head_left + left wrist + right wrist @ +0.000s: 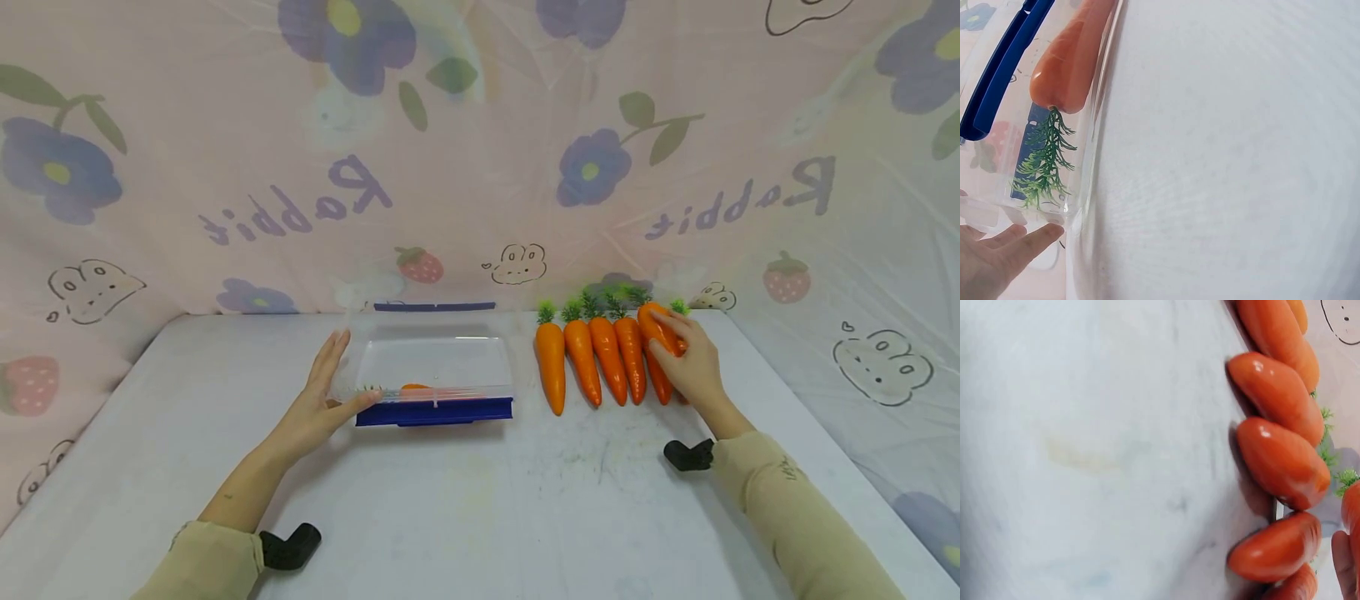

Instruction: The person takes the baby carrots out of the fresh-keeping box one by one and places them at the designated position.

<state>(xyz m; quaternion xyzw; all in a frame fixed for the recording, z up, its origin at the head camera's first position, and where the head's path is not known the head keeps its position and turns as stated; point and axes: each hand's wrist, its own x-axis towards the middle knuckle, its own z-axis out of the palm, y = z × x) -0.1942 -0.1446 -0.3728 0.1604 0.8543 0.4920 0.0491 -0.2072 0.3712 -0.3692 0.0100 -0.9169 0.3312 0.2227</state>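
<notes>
A clear plastic box (435, 360) with blue latch flaps (435, 411) stands left of the middle. One carrot (1071, 65) with green leaves lies inside it; in the head view only a sliver of orange shows. My left hand (318, 408) touches the box's left end, fingers extended, thumb along the front corner. On the right, my right hand (690, 354) grips a carrot (655, 325) between thumb and fingers, raised over the end of a row of carrots (609, 354). At the right wrist view's edge, the gripped carrot and a bit of that hand appear.
The carrots lie side by side, leaves toward the back, tips toward me, right of the box. Behind the white table (465, 508) hangs a printed cloth (480, 167). A black wrist mount (292, 547) juts from the left sleeve, another (687, 455) from the right.
</notes>
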